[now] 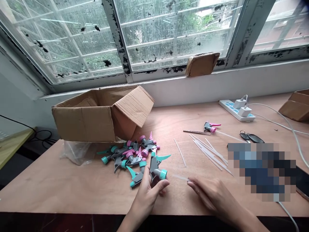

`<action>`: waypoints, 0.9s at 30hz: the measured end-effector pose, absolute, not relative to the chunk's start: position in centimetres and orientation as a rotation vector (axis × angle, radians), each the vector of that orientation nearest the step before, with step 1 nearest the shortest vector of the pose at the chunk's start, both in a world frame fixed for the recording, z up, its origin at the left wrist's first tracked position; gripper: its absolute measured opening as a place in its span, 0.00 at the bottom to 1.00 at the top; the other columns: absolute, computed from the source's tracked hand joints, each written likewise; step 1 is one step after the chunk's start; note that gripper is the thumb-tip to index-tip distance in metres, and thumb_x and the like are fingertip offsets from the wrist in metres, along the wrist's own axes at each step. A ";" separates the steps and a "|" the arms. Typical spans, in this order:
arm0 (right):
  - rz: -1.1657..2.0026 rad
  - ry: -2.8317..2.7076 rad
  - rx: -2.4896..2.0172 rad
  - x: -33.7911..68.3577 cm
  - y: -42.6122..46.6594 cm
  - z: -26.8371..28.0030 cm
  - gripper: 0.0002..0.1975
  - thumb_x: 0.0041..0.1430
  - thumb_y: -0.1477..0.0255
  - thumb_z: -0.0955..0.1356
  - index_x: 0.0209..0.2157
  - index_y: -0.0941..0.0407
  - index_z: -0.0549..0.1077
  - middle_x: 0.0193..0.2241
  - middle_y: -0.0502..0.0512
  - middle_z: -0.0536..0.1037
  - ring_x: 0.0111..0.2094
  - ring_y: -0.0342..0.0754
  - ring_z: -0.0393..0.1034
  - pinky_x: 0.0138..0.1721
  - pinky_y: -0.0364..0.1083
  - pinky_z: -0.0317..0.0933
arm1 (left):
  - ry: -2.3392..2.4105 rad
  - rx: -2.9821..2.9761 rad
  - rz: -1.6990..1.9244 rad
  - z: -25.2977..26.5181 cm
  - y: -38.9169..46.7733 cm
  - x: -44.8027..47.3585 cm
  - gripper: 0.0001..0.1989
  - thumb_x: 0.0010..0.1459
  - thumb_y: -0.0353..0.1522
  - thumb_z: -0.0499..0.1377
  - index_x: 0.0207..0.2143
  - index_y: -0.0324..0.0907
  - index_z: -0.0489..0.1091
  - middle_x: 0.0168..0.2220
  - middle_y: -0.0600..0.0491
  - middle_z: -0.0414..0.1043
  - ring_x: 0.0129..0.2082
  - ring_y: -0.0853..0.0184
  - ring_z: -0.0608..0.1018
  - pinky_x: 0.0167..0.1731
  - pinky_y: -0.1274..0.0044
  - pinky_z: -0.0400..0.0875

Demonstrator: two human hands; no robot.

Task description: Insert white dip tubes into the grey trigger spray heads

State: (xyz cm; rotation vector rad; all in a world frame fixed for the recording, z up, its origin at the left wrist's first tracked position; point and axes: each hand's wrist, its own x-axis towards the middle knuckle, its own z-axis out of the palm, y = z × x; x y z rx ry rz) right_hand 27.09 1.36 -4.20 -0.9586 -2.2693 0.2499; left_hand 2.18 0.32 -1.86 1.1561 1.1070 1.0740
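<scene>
My left hand [151,191] is closed around a grey and teal trigger spray head [155,168], its teal collar facing right. Between the fingertips of my right hand [212,191] is a thin translucent tube [180,177], blurred, pointing left toward the collar but apart from it. Beyond my left hand lies a pile of spray heads [131,153], some grey and teal, others grey and pink. Several loose tubes [209,151] lie past my right hand, with one single tube [180,152] to their left. A pink and grey spray head [210,127] with a tube attached lies farther back.
An open cardboard box [83,124] stands at the back left, a clear plastic bag [78,153] beneath its edge. A metal rod [196,132], a power strip [238,111] with cables, keys with a dark fob [253,138] and a pixelated patch are on the right.
</scene>
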 end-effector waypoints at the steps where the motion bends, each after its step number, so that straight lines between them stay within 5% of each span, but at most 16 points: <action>1: 0.254 -2.265 -0.958 26.8 1.2 -4.2 0.18 0.78 0.68 0.56 0.42 0.55 0.75 0.26 0.52 0.82 0.25 0.47 0.78 0.26 0.45 0.61 | 1.097 1.150 1.072 -1.7 0.3 2.2 0.38 0.62 0.43 0.66 0.66 0.45 0.52 0.33 0.58 0.72 0.26 0.71 0.71 0.30 0.78 0.68; 8: 0.215 -2.276 -0.915 25.8 0.9 -4.0 0.23 0.79 0.65 0.52 0.41 0.56 0.74 0.25 0.51 0.82 0.21 0.47 0.77 0.22 0.46 0.55 | 0.989 1.214 1.057 -0.8 0.0 2.3 0.27 0.69 0.47 0.57 0.62 0.41 0.60 0.35 0.52 0.74 0.28 0.69 0.71 0.35 0.74 0.68; 14: 0.170 -2.287 -0.891 25.8 1.2 -3.9 0.24 0.79 0.66 0.51 0.42 0.58 0.74 0.23 0.51 0.81 0.19 0.46 0.77 0.21 0.46 0.55 | 1.019 1.170 1.025 -0.2 -0.2 2.4 0.42 0.67 0.47 0.59 0.73 0.45 0.43 0.35 0.52 0.75 0.30 0.65 0.73 0.37 0.71 0.67; 27: 0.128 -2.312 -0.912 25.1 1.3 -4.1 0.24 0.79 0.66 0.50 0.45 0.57 0.73 0.22 0.50 0.80 0.20 0.46 0.78 0.20 0.46 0.54 | 1.058 1.293 0.951 -0.3 -0.5 2.5 0.55 0.67 0.52 0.56 0.71 0.44 0.14 0.36 0.53 0.73 0.35 0.64 0.72 0.41 0.69 0.65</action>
